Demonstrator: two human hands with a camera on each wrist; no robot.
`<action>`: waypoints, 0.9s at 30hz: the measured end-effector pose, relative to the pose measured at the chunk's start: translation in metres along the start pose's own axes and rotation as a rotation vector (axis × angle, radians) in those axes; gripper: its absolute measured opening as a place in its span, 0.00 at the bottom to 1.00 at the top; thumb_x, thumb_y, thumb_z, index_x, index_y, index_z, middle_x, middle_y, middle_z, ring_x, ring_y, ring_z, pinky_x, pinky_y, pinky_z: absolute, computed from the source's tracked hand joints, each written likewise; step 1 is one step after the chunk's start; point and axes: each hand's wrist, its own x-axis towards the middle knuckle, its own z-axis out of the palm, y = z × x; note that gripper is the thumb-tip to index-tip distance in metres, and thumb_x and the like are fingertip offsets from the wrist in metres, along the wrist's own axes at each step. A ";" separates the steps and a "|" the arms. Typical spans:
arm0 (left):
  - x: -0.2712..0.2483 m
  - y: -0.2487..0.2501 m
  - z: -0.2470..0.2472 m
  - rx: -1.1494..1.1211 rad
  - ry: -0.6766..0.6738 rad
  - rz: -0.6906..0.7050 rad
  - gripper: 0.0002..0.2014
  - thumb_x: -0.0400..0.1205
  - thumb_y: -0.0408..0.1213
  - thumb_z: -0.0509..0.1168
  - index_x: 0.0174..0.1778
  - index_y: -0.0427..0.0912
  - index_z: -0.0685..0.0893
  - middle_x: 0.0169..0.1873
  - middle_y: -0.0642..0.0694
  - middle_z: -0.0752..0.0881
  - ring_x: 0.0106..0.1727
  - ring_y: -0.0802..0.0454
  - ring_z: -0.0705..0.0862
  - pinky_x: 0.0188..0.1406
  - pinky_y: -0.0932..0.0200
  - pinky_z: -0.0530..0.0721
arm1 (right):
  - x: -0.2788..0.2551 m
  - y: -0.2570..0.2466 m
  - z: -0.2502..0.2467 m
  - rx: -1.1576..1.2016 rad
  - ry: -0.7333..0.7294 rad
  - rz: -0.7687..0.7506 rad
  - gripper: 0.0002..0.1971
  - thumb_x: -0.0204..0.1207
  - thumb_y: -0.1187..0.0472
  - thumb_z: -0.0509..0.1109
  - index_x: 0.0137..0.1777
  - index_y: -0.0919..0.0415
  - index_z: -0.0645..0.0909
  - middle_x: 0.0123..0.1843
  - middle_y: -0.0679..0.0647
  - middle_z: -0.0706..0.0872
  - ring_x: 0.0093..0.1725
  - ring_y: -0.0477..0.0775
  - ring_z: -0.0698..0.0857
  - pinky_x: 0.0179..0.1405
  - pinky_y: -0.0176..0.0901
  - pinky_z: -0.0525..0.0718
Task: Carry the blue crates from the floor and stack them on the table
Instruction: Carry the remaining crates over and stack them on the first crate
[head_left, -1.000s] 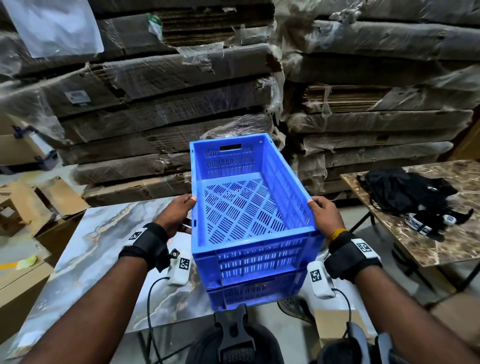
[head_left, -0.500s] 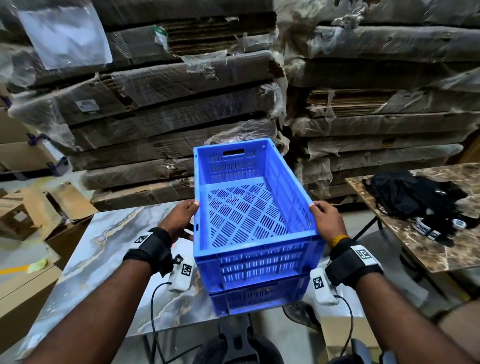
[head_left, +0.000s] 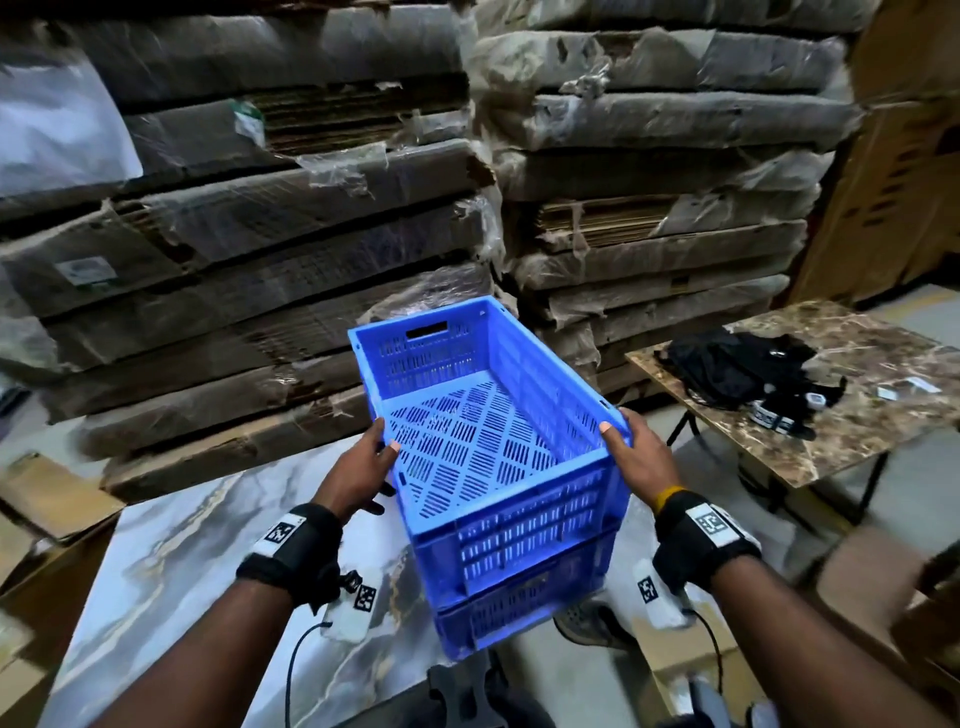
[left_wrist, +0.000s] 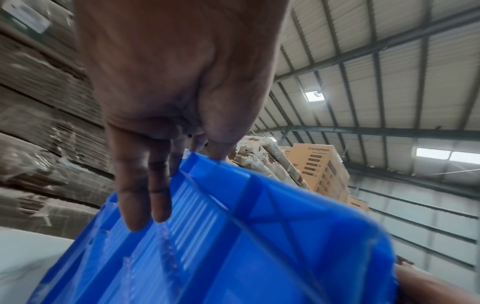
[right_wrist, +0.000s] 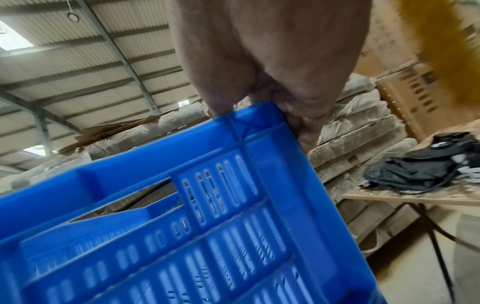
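Hands grip a blue crate (head_left: 483, 441) by its long rims — left hand (head_left: 358, 475) with thumb hooked inside and fingers (left_wrist: 145, 197) down the outer wall, right hand (head_left: 641, 457) likewise curled over the opposite rim. It sits tilted on a second blue crate (head_left: 519, 608) at the near edge of the marble table (head_left: 171, 561).

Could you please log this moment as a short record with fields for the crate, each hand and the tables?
held item: blue crate, empty, with a second blue crate nested under it
left hand: grips the crate's left rim, thumb inside the wall
right hand: grips the right rim, thumb over the edge
crate position: held in the air, tilted, above the near edge of the grey marble table
brown marble table: to the right, with black straps on it
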 end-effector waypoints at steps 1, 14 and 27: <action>0.000 -0.002 -0.003 -0.002 -0.020 -0.005 0.24 0.91 0.47 0.56 0.84 0.61 0.63 0.65 0.45 0.84 0.52 0.37 0.91 0.37 0.48 0.91 | -0.007 -0.002 0.003 0.008 0.017 0.017 0.28 0.81 0.42 0.61 0.78 0.53 0.66 0.69 0.62 0.81 0.65 0.64 0.81 0.63 0.54 0.78; -0.006 -0.018 0.018 0.300 -0.110 0.318 0.31 0.91 0.44 0.58 0.89 0.39 0.59 0.90 0.37 0.49 0.91 0.41 0.48 0.88 0.49 0.50 | -0.128 0.001 0.026 0.032 -0.033 0.036 0.37 0.76 0.46 0.70 0.82 0.41 0.56 0.82 0.50 0.66 0.81 0.52 0.65 0.80 0.57 0.66; -0.088 0.036 0.061 0.178 -0.300 0.776 0.21 0.84 0.38 0.71 0.74 0.41 0.83 0.71 0.40 0.86 0.75 0.40 0.81 0.73 0.48 0.74 | -0.326 0.032 -0.029 0.018 -0.067 0.342 0.26 0.77 0.43 0.68 0.75 0.43 0.73 0.65 0.49 0.83 0.63 0.47 0.83 0.67 0.44 0.79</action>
